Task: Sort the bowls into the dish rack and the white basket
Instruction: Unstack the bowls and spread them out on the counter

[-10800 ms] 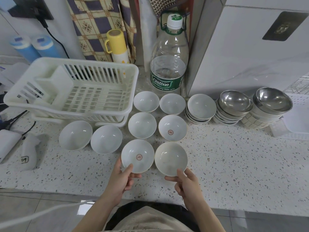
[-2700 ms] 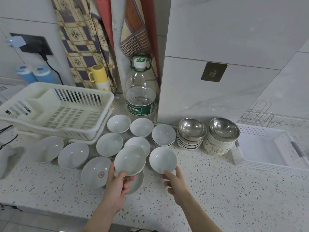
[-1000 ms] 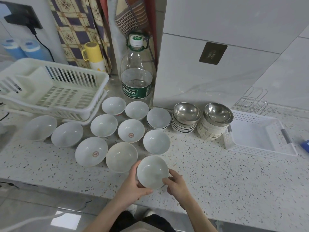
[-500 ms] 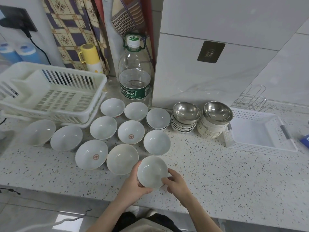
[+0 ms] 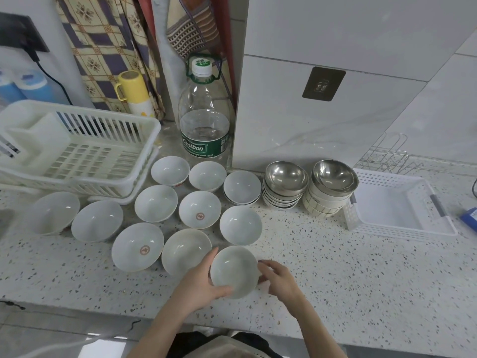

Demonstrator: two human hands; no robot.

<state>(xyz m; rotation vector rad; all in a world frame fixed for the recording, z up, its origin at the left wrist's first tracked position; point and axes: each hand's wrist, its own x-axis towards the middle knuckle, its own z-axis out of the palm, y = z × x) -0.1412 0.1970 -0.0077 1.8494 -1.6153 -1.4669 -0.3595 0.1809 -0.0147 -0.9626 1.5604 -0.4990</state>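
Near the counter's front edge sits a small white bowl (image 5: 234, 271). My left hand (image 5: 200, 281) grips its left rim, thumb curled under the near side. My right hand (image 5: 278, 277) touches its right side with bent fingers. Several more white bowls (image 5: 200, 212) are spread over the speckled counter behind it. A low stack of white bowls (image 5: 242, 188) and two stacks topped by steel bowls (image 5: 286, 179) (image 5: 333, 177) stand further right. The white dish rack (image 5: 77, 151) is at the back left. The white basket (image 5: 397, 202) lies at the right, nothing in it.
A large water bottle (image 5: 205, 125) stands at the back beside a white cabinet wall (image 5: 322, 117). A yellow flask (image 5: 135, 94) and hanging cloths are behind the rack. A wire rack (image 5: 387, 156) sits behind the basket. A blue object (image 5: 471, 218) lies at the far right.
Over the last second both hands stay on the front bowl, which barely shifts. Earlier, bowls were lifted and set down into the spread on the counter.
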